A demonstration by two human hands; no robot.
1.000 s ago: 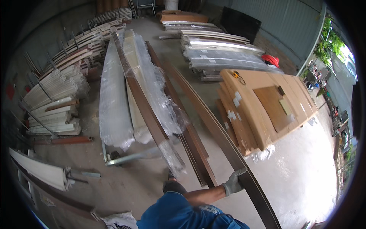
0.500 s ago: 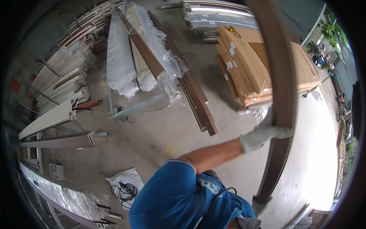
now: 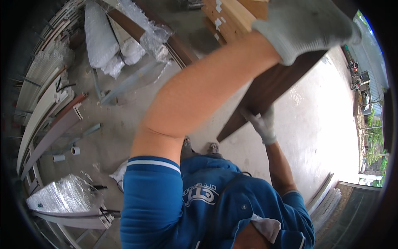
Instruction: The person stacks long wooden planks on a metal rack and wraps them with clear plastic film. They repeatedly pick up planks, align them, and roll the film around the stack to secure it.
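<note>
A long dark brown plank (image 3: 275, 81) slants across the right side in front of me, its lower end near my shoes and its upper part hidden behind a glove. My left hand (image 3: 309, 29), in a grey glove, is raised close to the camera and closed over the upper part; its grip is partly hidden. Lower down, my gloved right hand (image 3: 265, 124) grips the plank's right edge, with fingers against its face.
Plastic-wrapped long bundles (image 3: 101, 37) lie on a metal stand at the far left. Beyond the plank is a cardboard-covered stack (image 3: 226, 18). Racked profiles (image 3: 49, 116) and a foil-wrapped bundle (image 3: 64, 195) line the left, near tape rolls (image 3: 75, 150). More lengths (image 3: 325, 197) lie at the lower right.
The plank has gone from nearly upright to a slant, its lower end now ahead of my feet. My left hand has risen toward the camera. My right hand has come clearly into view.
</note>
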